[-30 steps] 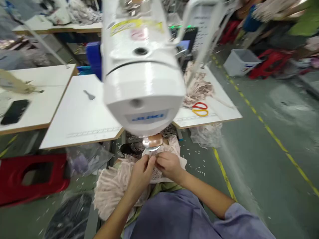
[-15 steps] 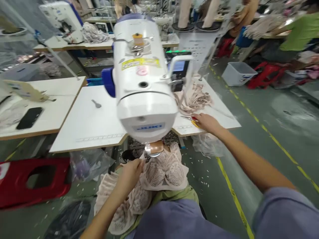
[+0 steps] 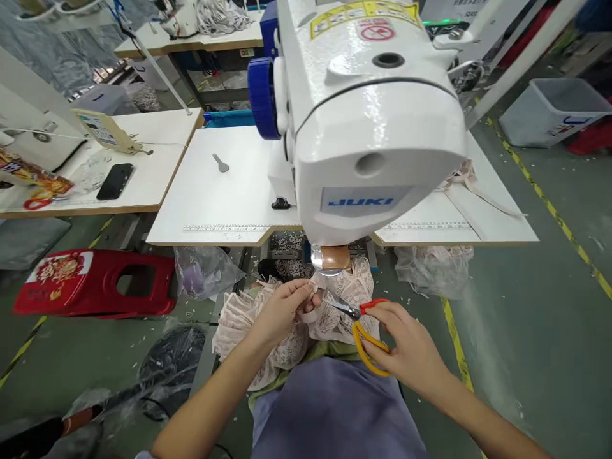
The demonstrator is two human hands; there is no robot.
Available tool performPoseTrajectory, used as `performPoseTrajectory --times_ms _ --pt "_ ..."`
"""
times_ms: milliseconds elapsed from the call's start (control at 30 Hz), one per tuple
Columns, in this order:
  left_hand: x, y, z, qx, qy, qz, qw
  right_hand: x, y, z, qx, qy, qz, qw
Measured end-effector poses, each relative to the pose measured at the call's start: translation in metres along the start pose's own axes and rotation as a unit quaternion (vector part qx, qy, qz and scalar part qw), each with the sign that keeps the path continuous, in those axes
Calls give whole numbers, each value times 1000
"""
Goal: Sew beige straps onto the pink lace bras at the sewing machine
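Right hand (image 3: 406, 344) is wrapped around the scissors (image 3: 354, 313), which slant left and far, blades just beside the left hand (image 3: 287, 306); that hand pinches pale cloth (image 3: 315, 281) at the lace bra's (image 3: 340, 326) left side.

"JUKI" label (image 3: 361, 201) on white sewing machine (image 3: 377, 124)

A black phone (image 3: 115, 182) lies on a white table (image 3: 152, 172); a red stool (image 3: 101, 287) (flower-printed) stands below.
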State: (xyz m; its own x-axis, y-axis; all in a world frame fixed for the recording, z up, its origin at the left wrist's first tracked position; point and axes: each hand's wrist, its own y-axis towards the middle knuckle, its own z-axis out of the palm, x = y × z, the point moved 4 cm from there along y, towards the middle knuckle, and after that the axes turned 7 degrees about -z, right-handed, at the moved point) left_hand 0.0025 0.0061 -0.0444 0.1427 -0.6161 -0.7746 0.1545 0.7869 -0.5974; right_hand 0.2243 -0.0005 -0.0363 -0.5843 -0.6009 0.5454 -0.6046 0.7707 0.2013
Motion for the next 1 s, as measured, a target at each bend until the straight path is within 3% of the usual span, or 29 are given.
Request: performPoseTrajectory --times_ms 133,300,433,567,700,1000 --pt "-1 -7 4 1 14 14 1000 9 24 11 -29 -9 -33 999" --pt "0 -7 4 -35 101 23 994 6 36 17 -8 6 -59 998" --pt "-1 -5 3 -47 148 61 986 -3 30 18 39 66 -12 997" --pt "-7 -9 -2 -89 216 113 966 -9 16 10 -14 122 35 992" --pt "-10 -9 -5 -89 222 104 965 -4 12 10 -33 135 33 990" --pt "-14 -9 -6 -75 206 64 974 1 32 26 -2 176 45 983"
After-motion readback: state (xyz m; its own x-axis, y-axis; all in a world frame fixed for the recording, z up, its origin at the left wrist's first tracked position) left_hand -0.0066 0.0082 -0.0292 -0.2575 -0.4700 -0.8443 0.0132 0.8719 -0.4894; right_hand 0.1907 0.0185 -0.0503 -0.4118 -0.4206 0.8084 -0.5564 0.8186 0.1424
